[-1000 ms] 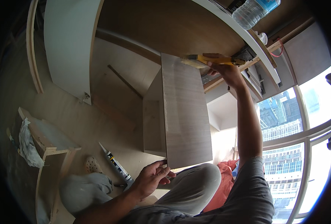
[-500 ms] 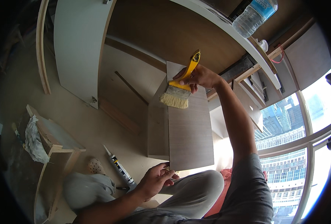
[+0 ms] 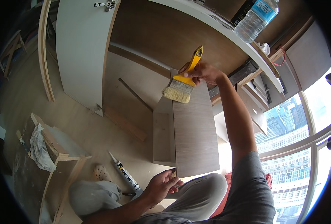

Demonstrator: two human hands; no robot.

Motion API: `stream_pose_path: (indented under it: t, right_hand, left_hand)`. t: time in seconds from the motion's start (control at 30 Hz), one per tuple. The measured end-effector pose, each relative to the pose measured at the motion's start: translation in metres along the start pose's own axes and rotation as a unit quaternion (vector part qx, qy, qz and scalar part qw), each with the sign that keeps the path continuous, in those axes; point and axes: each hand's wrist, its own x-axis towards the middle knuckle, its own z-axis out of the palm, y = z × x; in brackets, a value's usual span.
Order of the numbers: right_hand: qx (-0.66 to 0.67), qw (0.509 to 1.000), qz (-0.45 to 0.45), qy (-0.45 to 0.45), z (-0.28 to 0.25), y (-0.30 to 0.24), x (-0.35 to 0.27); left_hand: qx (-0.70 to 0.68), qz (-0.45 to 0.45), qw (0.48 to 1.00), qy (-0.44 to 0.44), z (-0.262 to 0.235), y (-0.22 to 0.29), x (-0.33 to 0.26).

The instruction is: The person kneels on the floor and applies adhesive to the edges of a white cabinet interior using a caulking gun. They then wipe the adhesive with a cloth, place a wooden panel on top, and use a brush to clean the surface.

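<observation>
paintbrush (image 3: 183, 83) is being gripped by right hand (image 3: 202, 71), bristles over panel's far end | wood-grain panel (image 3: 193, 130) is being steadied by left hand (image 3: 161, 186) clasping near edge | surface looking bare, brushing judged barely begun

Water bottle (image 3: 255, 18) cap cut off — white panel (image 3: 81, 56) top likewise, hinge (image 3: 105, 5) blurred

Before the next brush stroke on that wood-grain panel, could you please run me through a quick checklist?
1. Brush gripped: ok. The right hand holds the yellow-handled brush by its handle.
2. Bristles on the panel: cannot tell. They sit at the far end of the wood-grain panel; contact is unclear.
3. Panel steadied: ok. The left hand is at its near lower corner.
4. Panel face free of objects: ok.
5. Sealant tube out of the way: ok, on the floor left of the panel.
</observation>
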Motion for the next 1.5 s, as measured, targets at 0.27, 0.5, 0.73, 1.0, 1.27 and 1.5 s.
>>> stream_pose_path:
  t: [0.27,0.5,0.73,1.0,1.27,1.5]
  right_hand:
    - [-0.024,0.943,-0.036,0.33,-0.01,0.034,0.026]
    - [-0.397,0.752,0.07,0.521,0.0,0.034,0.002]
    - [-0.014,0.909,-0.078,0.408,0.036,0.003,0.048]
    - [-0.522,0.705,0.098,0.47,-0.006,0.038,-0.021]
    - [0.055,0.928,-0.12,0.35,0.097,0.008,-0.018]
    - [-0.096,0.811,0.133,0.561,0.035,0.032,-0.077]
  left_hand:
    - [0.008,0.082,0.986,0.147,-0.001,0.002,0.003]
    - [-0.01,0.088,0.985,0.148,0.002,0.005,0.004]
    - [-0.014,0.085,0.986,0.145,0.011,0.01,0.01]
    - [-0.02,0.085,0.986,0.14,0.007,0.007,0.004]
    - [-0.032,0.098,0.984,0.147,0.007,0.002,0.014]
    - [0.008,0.113,0.985,0.134,0.005,-0.002,0.008]
